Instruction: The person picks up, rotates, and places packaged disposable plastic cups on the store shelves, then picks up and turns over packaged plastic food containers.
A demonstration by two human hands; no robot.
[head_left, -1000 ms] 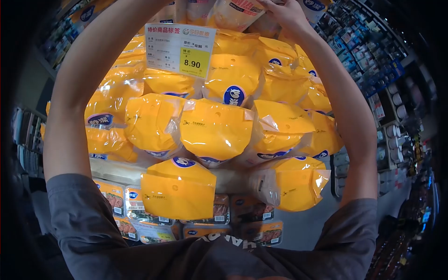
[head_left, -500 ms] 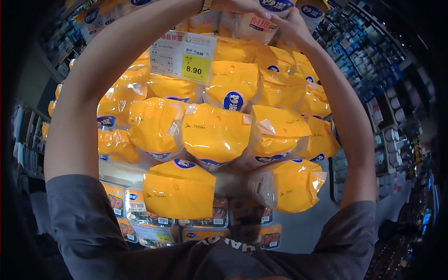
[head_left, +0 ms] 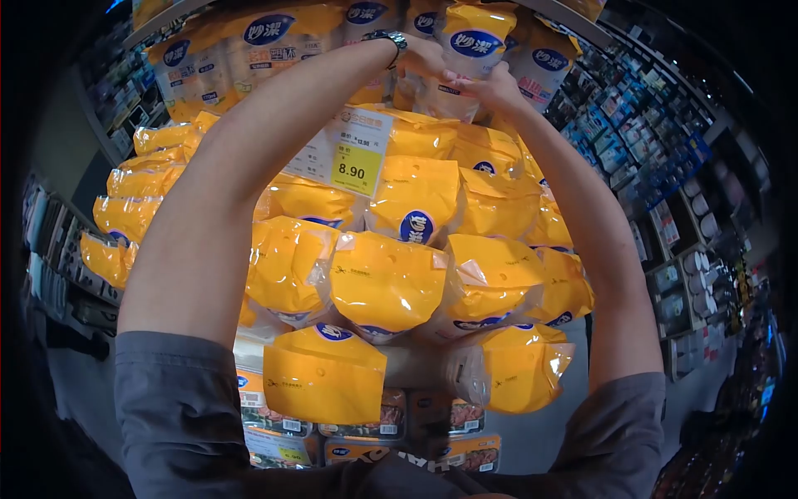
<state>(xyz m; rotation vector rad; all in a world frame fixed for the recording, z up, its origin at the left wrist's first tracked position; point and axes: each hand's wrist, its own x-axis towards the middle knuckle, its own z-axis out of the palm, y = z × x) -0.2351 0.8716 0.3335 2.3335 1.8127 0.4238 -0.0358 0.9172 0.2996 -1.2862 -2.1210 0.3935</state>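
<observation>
At the top of the display, my left hand (head_left: 422, 60) and my right hand (head_left: 496, 90) are on either side of a yellow-topped plastic bag (head_left: 474, 40) with a blue oval logo. Its clear lower part, with pink lettering, shows between them. The fingers of both hands are closed against the bag, partly hidden by it and by each other. The bag stands roughly upright, logo facing me. Similar upright bags (head_left: 268, 37) line the shelf behind. Just below my hands lie rows of yellow bags (head_left: 413, 193).
A price card (head_left: 349, 154) reading 8.90 hangs before the stack. Two yellow bags (head_left: 324, 374) stick out at the front, above packaged boxes (head_left: 362, 428). A shelf edge (head_left: 573, 23) runs overhead. Shelves of goods (head_left: 640, 137) stand at right.
The view has tilted up, so the display sits lower and the upright back row shows more. Both hands stay on the bag, whose yellow top is now visible. My left forearm has shifted right.
</observation>
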